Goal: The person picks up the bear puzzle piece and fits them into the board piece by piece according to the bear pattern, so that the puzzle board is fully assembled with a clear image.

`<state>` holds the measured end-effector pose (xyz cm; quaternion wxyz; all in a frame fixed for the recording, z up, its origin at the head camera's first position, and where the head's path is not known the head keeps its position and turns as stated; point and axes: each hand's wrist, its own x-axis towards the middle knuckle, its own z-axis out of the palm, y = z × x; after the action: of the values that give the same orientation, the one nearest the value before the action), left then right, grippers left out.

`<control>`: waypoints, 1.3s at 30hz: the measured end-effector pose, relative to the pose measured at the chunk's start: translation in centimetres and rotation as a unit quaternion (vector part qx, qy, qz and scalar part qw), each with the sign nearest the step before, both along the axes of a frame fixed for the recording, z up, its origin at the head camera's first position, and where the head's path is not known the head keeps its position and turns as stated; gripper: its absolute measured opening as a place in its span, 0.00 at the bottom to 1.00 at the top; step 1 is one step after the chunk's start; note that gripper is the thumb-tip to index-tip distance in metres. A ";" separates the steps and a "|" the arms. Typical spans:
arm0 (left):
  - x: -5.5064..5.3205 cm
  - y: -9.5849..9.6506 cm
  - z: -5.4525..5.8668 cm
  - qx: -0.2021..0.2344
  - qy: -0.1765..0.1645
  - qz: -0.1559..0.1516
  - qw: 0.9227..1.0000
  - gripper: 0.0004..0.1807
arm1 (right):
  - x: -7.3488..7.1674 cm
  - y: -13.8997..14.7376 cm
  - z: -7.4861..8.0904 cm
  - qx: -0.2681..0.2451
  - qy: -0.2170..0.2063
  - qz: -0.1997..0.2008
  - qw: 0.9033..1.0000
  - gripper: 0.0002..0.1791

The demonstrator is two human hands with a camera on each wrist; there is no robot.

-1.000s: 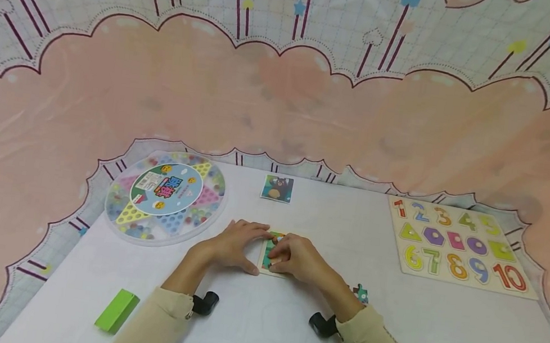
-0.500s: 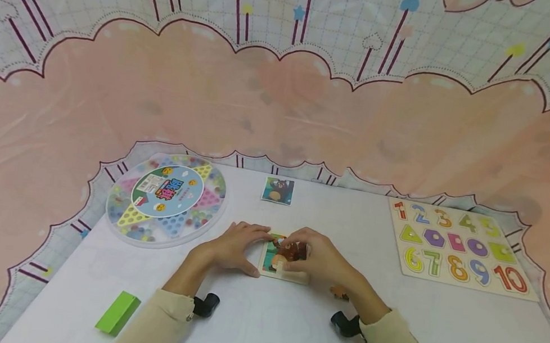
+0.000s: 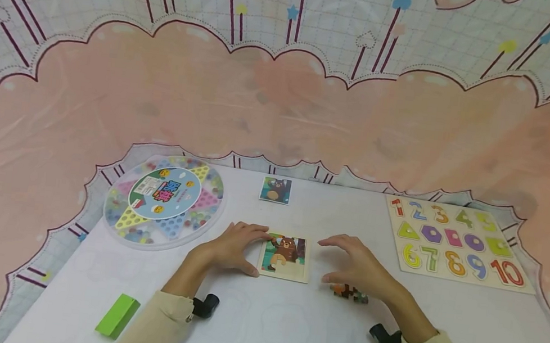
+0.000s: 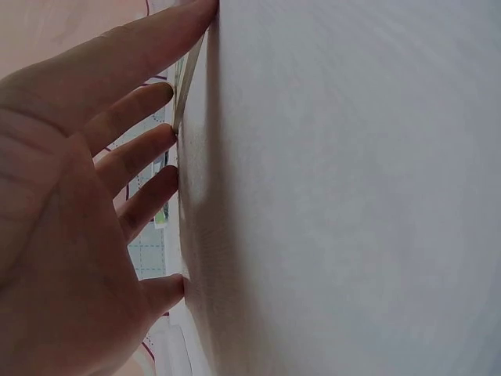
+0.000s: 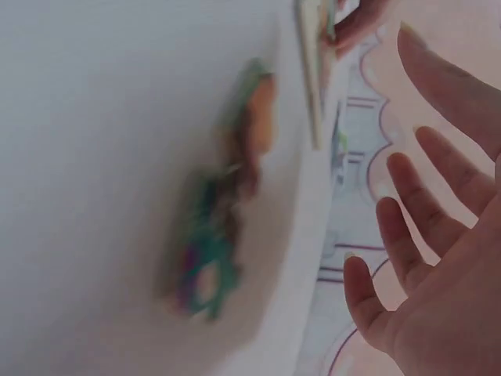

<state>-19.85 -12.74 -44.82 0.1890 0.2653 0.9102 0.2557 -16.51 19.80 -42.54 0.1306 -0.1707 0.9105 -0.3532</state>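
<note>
A small wooden jigsaw puzzle board [image 3: 296, 272] lies mid-table. Fitted pieces make up most of a brown bear picture [image 3: 286, 247]; bare wood shows at its lower right. My left hand [image 3: 230, 247] rests along the board's left side, thumb at the near corner and a forefinger at the upper edge, fingers spread. Right of the board, my right hand [image 3: 363, 267] hovers with thumb and fingers apart, holding nothing. Loose puzzle pieces [image 3: 350, 294] lie below it, partly hidden. Blurred in the right wrist view are an orange-brown piece [image 5: 260, 125] and a green one [image 5: 210, 270].
Behind the board lies a square bear picture card [image 3: 275, 189]. A round clear game case [image 3: 164, 201] with coloured beads stands at back left, a number and shape board [image 3: 460, 243] at back right. A green block [image 3: 118, 316] sits near the left sleeve.
My right hand has come off the puzzle board and moved right, over the loose pieces, its fingers spreading. More of the bear picture now shows. My left hand has stayed put.
</note>
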 end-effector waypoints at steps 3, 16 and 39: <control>0.1 -0.1 0.0 0.002 -0.001 0.004 1.000 0.45 | 0.6 1.0 -0.4 0.001 0.002 0.009 1.000 0.37; 0.1 0.0 0.0 0.008 -0.005 0.004 1.000 0.45 | 1.8 3.6 -1.8 0.047 0.031 0.016 0.998 0.37; 0.3 -0.1 0.0 0.009 -0.006 0.007 1.000 0.45 | 1.7 4.2 -2.5 0.034 0.050 0.054 0.997 0.13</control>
<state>-19.55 -12.85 -44.80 0.1905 0.2588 0.9085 0.2671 -14.78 23.99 -44.99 0.1094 -0.2330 0.9168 -0.3053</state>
